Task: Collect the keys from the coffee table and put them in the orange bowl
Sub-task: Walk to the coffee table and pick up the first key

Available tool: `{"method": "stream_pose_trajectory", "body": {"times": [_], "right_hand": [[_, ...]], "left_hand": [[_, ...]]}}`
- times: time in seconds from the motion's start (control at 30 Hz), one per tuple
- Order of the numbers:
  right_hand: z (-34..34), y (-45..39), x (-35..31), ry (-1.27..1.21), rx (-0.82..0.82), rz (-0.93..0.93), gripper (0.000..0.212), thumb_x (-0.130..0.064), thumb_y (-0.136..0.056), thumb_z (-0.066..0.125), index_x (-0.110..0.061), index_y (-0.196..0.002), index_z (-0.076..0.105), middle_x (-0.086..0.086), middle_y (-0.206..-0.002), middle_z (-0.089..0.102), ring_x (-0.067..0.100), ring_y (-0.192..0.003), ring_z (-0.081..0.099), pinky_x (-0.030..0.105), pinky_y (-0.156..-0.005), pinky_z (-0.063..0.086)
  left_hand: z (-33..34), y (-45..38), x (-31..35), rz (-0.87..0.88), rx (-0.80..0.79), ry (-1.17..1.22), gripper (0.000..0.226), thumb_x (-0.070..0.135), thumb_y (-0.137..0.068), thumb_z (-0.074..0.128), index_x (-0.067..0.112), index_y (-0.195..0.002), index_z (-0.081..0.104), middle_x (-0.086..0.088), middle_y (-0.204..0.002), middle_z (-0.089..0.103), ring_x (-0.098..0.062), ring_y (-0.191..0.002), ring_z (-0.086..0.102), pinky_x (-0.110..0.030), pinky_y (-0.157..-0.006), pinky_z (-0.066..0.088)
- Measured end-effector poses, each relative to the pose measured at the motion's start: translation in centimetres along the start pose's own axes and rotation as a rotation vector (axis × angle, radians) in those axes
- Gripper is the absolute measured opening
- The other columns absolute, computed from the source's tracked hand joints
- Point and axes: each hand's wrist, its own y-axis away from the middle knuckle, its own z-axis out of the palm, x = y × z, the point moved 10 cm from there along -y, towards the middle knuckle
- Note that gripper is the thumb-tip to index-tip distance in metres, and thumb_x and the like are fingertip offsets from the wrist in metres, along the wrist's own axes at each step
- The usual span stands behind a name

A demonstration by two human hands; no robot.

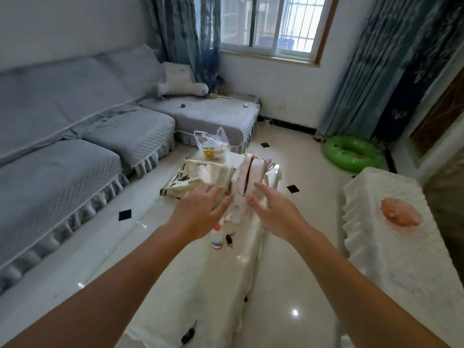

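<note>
A small dark bunch of keys (229,239) lies on the white-covered coffee table (200,285), beside a little white bottle (216,237). The orange bowl (399,215) sits on a separate white lace-covered stand at the right. My left hand (200,209) and my right hand (272,209) both hover above the table, fingers spread, either side of a white and pink bag (247,182). Neither hand holds anything. The keys lie just below and between my wrists.
A cream printed cloth (198,177) and a clear plastic bag (212,146) lie at the table's far end. A grey sofa (75,146) runs along the left. A green inflatable ring (351,153) rests on the glossy floor by the curtains.
</note>
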Motion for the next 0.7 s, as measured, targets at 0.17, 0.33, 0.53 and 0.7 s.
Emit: {"method": "stream_pose_trajectory", "body": {"times": [0.17, 0.33, 0.53, 0.7], "right_hand": [[4.5, -6.0, -0.5, 0.028, -0.145, -0.082, 0.063, -0.064, -0.088, 0.043, -0.037, -0.144, 0.033, -0.001, -0.147, 0.043, 0.020, -0.128, 0.044, 0.033, -0.091, 0.040], [7.4, -11.5, -1.2, 0.078, -0.306, -0.188, 0.071, -0.072, -0.082, 0.034, -0.036, -0.143, 0.031, 0.003, -0.138, 0.051, 0.022, -0.120, 0.052, 0.047, -0.095, 0.047], [12.3, -14.8, -2.2, 0.071, -0.429, -0.331, 0.064, -0.069, -0.086, 0.038, -0.037, -0.142, 0.033, 0.001, -0.137, 0.052, 0.019, -0.108, 0.059, 0.023, -0.066, 0.052], [18.9, -13.7, -2.8, 0.033, -0.603, -0.348, 0.064, -0.065, -0.089, 0.040, -0.031, -0.144, 0.036, 0.005, -0.139, 0.052, 0.028, -0.117, 0.054, 0.044, -0.099, 0.043]], "left_hand": [[0.5, -2.0, -4.3, -0.149, 0.022, -0.054, 0.059, 0.057, -0.094, 0.027, 0.025, -0.141, 0.041, 0.001, -0.147, 0.045, -0.019, -0.133, 0.040, -0.047, -0.106, 0.035], [1.0, -3.3, -7.1, -0.319, 0.079, -0.050, 0.052, 0.050, -0.097, 0.035, 0.020, -0.137, 0.047, -0.003, -0.142, 0.050, -0.021, -0.130, 0.044, -0.044, -0.106, 0.036], [3.2, -1.4, -10.0, -0.546, 0.084, -0.057, 0.055, 0.053, -0.096, 0.032, 0.020, -0.138, 0.046, -0.001, -0.143, 0.049, -0.021, -0.127, 0.045, -0.040, -0.100, 0.036], [5.2, 4.6, -13.1, -0.752, 0.091, -0.039, 0.055, 0.052, -0.097, 0.034, 0.019, -0.139, 0.046, -0.001, -0.143, 0.048, -0.022, -0.128, 0.044, -0.042, -0.103, 0.036]]}}
